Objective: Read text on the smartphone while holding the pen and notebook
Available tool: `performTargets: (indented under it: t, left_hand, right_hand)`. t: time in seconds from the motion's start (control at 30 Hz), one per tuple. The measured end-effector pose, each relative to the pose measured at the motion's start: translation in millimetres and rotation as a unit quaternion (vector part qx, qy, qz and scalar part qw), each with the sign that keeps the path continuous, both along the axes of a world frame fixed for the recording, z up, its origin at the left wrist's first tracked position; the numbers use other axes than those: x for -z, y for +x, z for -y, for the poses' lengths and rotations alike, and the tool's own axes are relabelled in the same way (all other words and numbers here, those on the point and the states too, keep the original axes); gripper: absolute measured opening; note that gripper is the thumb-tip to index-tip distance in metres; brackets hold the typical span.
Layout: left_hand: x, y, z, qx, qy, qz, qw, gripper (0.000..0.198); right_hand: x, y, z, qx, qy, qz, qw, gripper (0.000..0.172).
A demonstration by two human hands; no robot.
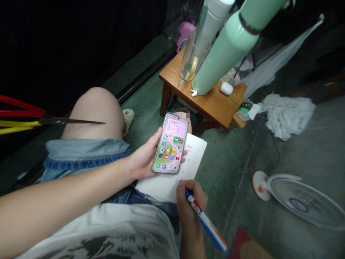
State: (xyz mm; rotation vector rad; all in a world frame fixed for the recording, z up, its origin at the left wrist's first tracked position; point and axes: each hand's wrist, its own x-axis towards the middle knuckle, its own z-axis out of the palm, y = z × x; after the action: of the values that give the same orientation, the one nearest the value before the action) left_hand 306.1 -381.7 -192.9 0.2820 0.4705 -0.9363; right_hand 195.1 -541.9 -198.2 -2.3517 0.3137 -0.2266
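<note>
Head view: phone (170,144) lies in the left grip (147,158)

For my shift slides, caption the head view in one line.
The left hand holds a lit phone over white paper; the right hand grips a pen.

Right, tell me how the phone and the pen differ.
The phone is a flat, broad slab; the pen is a slim stick. The phone has a lit screen, while the pen is blue, white and red. The left hand holds the phone; the right hand, the pen. Both are handheld.
</note>
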Motion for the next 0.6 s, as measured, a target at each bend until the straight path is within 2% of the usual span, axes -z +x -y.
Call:
performTargets:
  t: [0.07,0.27,0.6]
  left_hand:
    - [0.3,0,0,-0.002,-0.006,0.001,1.0,0.07]
    - [0.8,-2,0,-0.008,-0.01,0.001,1.0,0.067]
    - [-1.5,-2,1,-0.02,-0.014,-0.008,1.0,0.066]
  right_hand:
    - [-0.8,0,0,0.009,0.005,-0.015,1.0,0.022]
    - [6.9,2,4,-0.051,0.001,-0.027,0.998,0.019]
    - [11.2,2,6,-0.058,0.012,-0.02,0.998,0.022]
